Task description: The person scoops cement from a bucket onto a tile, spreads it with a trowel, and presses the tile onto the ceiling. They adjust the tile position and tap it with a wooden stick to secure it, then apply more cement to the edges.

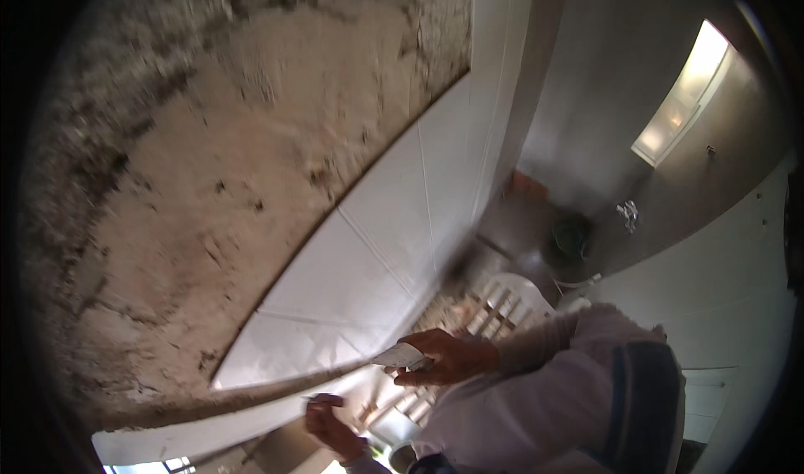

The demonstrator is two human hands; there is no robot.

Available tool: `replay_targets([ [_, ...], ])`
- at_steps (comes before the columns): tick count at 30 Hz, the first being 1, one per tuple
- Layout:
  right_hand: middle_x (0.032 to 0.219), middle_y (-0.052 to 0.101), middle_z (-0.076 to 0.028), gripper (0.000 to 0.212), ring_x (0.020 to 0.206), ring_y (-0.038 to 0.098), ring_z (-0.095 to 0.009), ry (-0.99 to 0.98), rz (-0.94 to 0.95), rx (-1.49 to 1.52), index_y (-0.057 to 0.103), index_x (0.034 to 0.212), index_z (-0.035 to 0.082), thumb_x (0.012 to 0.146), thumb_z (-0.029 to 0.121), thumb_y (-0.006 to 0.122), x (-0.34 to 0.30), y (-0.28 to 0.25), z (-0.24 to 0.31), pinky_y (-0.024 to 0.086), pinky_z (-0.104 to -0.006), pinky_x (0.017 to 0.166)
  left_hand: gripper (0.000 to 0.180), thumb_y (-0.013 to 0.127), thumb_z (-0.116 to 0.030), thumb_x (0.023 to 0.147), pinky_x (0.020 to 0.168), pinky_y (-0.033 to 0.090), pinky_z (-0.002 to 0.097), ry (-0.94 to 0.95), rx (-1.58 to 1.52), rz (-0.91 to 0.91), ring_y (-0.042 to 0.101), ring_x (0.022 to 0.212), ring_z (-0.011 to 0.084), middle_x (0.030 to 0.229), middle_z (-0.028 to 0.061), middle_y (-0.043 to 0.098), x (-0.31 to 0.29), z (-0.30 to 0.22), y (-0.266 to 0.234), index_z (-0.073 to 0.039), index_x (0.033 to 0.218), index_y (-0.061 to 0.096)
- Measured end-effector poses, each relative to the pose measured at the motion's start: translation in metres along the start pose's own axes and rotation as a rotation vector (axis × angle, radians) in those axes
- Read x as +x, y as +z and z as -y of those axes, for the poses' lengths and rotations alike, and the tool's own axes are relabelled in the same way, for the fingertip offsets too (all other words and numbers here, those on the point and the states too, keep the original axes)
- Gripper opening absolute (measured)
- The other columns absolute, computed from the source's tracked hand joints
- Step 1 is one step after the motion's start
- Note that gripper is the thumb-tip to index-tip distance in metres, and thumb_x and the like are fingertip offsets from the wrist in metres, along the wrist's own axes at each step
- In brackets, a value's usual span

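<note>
My right hand (452, 357) is closed around a flat whitish-grey piece (400, 357) with a straight edge, like a scraper blade or a tile offcut; I cannot tell which. It points left, toward the lower edge of the white tiles (368, 260). My left hand (331, 426) is lower and to the left, near the wall, with thumb and fingers drawn together. Something thin and dark seems to stick out at its fingertips, too small to name. Above and left of the tiles spreads rough wall covered in brown mortar (276, 122).
A white slatted plastic chair (512, 294) stands beyond my right forearm. Farther off are a green bucket (569, 238), a metal tap (628, 214) on the grey wall and a bright narrow window (682, 97). A round container (402, 457) sits below my hands.
</note>
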State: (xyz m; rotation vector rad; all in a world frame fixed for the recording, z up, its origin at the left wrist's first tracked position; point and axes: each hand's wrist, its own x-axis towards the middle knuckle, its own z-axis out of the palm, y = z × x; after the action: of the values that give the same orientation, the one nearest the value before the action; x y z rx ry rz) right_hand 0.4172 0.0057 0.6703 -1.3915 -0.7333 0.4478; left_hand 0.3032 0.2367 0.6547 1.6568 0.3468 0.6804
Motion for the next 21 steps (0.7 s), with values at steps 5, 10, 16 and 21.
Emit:
replay_targets([
  [5, 0.094, 0.069, -0.01, 0.035, 0.086, 0.066, -0.016, -0.242, -0.252, -0.07, 0.063, 0.114, -0.002, 0.088, 0.018, 0.075, 0.024, -0.011, 0.025, 0.053, -0.0306, 0.075, 0.017, 0.056, -0.01, 0.094, 0.064, 0.049, 0.0288, -0.026, -0.146, 0.376, 0.062, 0.067, 0.0153, 0.074, 0.0081, 0.066, 0.003, -0.017, 0.092, 0.003, 0.088, 0.065],
  [10, 0.09, 0.071, -0.01, 0.033, 0.081, 0.068, -0.015, -0.112, -0.418, -0.315, 0.066, 0.112, -0.002, 0.086, 0.016, 0.076, 0.01, -0.049, 0.028, 0.054, -0.0286, 0.07, 0.016, 0.06, -0.012, 0.096, 0.06, 0.05, 0.0262, 0.031, -0.137, 0.495, 0.063, 0.066, 0.0133, 0.077, 0.0078, 0.067, 0.022, -0.027, 0.154, 0.004, 0.094, 0.062],
  [16, 0.098, 0.07, -0.01, 0.038, 0.087, 0.069, -0.016, -0.145, -0.638, -0.207, 0.062, 0.118, -0.002, 0.087, 0.016, 0.072, 0.004, -0.087, 0.045, 0.056, -0.0277, 0.071, 0.018, 0.059, -0.017, 0.099, 0.076, 0.052, 0.0289, -0.11, -0.358, 0.649, 0.061, 0.079, 0.013, 0.093, 0.0078, 0.066, 0.037, -0.032, 0.207, 0.0, 0.1, 0.058],
  [21, 0.09, 0.071, -0.011, 0.032, 0.081, 0.069, -0.016, -0.268, -0.744, -0.484, 0.065, 0.113, -0.003, 0.085, 0.009, 0.074, -0.006, -0.126, 0.052, 0.056, -0.0269, 0.064, 0.019, 0.052, -0.02, 0.103, 0.085, 0.05, 0.0334, -0.03, -0.203, 0.793, 0.059, 0.094, 0.0163, 0.101, 0.0063, 0.063, 0.061, -0.061, 0.264, -0.002, 0.107, 0.056],
])
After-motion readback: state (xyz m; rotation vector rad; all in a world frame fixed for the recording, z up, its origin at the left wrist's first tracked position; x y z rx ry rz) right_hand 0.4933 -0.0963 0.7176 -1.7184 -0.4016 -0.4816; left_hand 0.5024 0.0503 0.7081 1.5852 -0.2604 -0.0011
